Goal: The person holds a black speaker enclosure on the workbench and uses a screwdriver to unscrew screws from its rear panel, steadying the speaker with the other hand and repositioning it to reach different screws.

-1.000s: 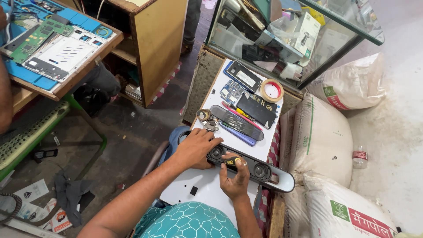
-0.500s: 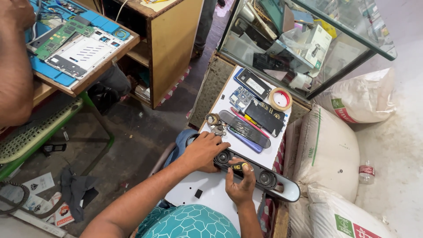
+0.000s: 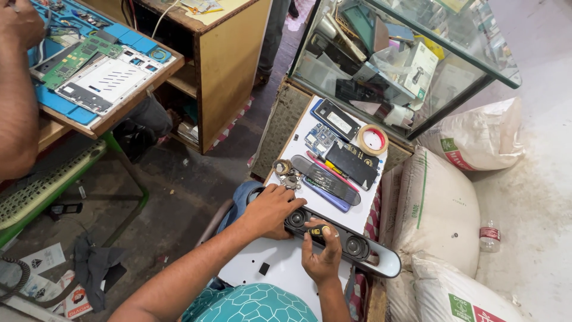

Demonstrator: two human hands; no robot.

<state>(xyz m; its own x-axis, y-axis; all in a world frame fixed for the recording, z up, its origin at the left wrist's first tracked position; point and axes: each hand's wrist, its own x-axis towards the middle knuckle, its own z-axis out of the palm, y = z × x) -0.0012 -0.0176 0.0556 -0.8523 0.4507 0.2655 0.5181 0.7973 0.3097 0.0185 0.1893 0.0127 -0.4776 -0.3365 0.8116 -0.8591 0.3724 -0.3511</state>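
Since a second ago the hands have hardly shifted on the speaker bar; mostly the view has swung a little, so the white board and everything on it now sit lower and further right in the picture. Lying across the near end of that white board point(image 3: 301, 132), the long black speaker bar point(image 3: 381, 257) shows its round speaker cones facing up. The left hand point(image 3: 272, 210) lies flat over the bar's left end, fingers spread and pressing down, not closed around anything. The right hand point(image 3: 322, 253) is curled at the middle of the bar, its fingers pinching a small dark and yellow tool point(image 3: 320, 229) against the bar's face; what kind of tool it is cannot be made out.

Further up the board lie a bunch of metal rings point(image 3: 285, 169), a dark flat cover point(image 3: 325, 179), a blue phone point(image 3: 326, 195), a small circuit board point(image 3: 320, 138), another phone point(image 3: 335, 119) and a roll of tape point(image 3: 373, 140). Beyond the board stands a glass cabinet point(image 3: 405, 59) crowded with boxes and parts. White sacks point(image 3: 438, 209) are piled at the right, with a plastic bottle point(image 3: 489, 235) on the floor beside them. At the upper left another person's arm point(image 3: 18, 107) rests by a workbench point(image 3: 107, 83) holding opened electronics
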